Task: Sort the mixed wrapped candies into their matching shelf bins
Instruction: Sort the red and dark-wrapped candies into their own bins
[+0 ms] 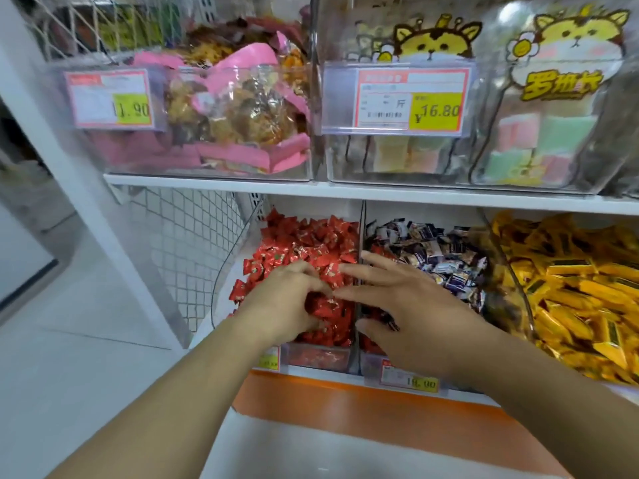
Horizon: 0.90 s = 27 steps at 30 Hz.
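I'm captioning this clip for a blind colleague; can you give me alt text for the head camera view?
Two bare hands reach into a lower-shelf bin of red wrapped candies: the left hand curls around a few, the right hand is spread open across the divider to a bin of dark purple-and-white candies. Yellow-wrapped candies fill the next bin right; price-tagged snack bins sit above.

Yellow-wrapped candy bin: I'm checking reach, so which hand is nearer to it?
Right. The right hand lies over the divider and the dark-wrapped candy bin, next to the yellow-wrapped candy bin. The left hand is in the red-wrapped candy bin, one bin farther away.
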{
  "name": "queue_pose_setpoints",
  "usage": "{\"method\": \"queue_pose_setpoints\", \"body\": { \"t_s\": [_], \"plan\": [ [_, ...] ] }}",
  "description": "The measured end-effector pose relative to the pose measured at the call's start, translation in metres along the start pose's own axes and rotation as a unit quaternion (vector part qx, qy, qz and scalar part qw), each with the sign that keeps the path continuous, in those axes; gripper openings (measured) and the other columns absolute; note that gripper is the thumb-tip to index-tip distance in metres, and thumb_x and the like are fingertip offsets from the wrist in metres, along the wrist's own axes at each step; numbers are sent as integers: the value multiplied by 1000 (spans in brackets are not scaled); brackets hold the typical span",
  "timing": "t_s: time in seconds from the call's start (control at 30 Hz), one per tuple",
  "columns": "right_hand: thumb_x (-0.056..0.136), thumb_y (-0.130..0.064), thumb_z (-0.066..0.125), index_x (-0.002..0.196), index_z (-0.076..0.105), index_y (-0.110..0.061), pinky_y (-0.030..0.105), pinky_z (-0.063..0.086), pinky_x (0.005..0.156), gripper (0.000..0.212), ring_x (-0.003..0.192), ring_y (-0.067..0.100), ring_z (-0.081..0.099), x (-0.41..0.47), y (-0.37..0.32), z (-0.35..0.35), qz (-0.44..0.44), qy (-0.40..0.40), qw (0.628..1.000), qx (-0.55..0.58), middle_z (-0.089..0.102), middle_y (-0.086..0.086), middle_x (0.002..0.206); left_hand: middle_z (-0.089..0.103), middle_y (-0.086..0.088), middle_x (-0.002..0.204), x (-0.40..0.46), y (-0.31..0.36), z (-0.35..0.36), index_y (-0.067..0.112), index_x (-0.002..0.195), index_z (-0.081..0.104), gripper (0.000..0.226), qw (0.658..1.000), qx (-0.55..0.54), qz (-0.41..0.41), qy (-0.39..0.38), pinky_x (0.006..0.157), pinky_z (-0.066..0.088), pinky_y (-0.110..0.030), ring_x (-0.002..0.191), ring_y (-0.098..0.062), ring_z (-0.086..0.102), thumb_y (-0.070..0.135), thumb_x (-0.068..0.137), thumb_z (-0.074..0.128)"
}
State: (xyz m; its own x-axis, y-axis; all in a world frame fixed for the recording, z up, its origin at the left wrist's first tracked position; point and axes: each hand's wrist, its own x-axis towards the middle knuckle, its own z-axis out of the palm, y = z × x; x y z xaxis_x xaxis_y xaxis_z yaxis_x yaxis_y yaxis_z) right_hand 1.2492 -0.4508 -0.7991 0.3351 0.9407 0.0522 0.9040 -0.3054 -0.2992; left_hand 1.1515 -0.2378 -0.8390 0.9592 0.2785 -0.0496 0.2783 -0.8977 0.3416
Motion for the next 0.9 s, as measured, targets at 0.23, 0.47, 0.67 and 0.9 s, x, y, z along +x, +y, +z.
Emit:
{"method": "queue_pose_setpoints", "body": {
  "t_s": [0.23, 0.47, 0.67, 0.9],
  "plan": [
    [104, -43, 53, 148, 45, -52, 28, -3, 124, 45, 154, -4, -8, -4, -2, 0, 18, -2, 1000, 20, 12, -35, 164, 64, 14, 104, -5, -14, -7, 32, 84, 81, 25, 993, -44, -47, 104, 90, 49, -20, 92, -5, 59, 7, 80, 82],
    [105, -40, 54, 148, 46, -49, 30, 0, 126, 45, 155, 0, -4, -5, -5, -4, 31, -17, 999, 36, 13, -33, 164, 68, 19, 101, -10, -17, -29, 39, 89, 78, 23, 964, -195, -85, 162, 75, 52, -16, 89, -3, 66, 18, 84, 85],
    [104, -42, 54, 150, 43, -49, 33, 2, 127, 48, 155, 1, -4, -3, -4, -3, 35, -19, 998, 40, 13, -32, 165, 55, 25, 135, -17, -12, -36, 50, 130, 64, 55, 992, -103, -42, 64, 106, 44, -26, 122, -2, 55, 34, 82, 86],
    [98, -46, 62, 159, 23, -45, 26, 8, 125, 72, 154, -5, 2, -4, -1, -2, 47, 26, 997, 49, 16, -32, 164, 18, 18, 167, 7, 17, -8, 48, 154, 34, 82, 999, -23, 24, 3, 125, 24, -50, 154, -14, 14, 58, 84, 75]
  ]
}}
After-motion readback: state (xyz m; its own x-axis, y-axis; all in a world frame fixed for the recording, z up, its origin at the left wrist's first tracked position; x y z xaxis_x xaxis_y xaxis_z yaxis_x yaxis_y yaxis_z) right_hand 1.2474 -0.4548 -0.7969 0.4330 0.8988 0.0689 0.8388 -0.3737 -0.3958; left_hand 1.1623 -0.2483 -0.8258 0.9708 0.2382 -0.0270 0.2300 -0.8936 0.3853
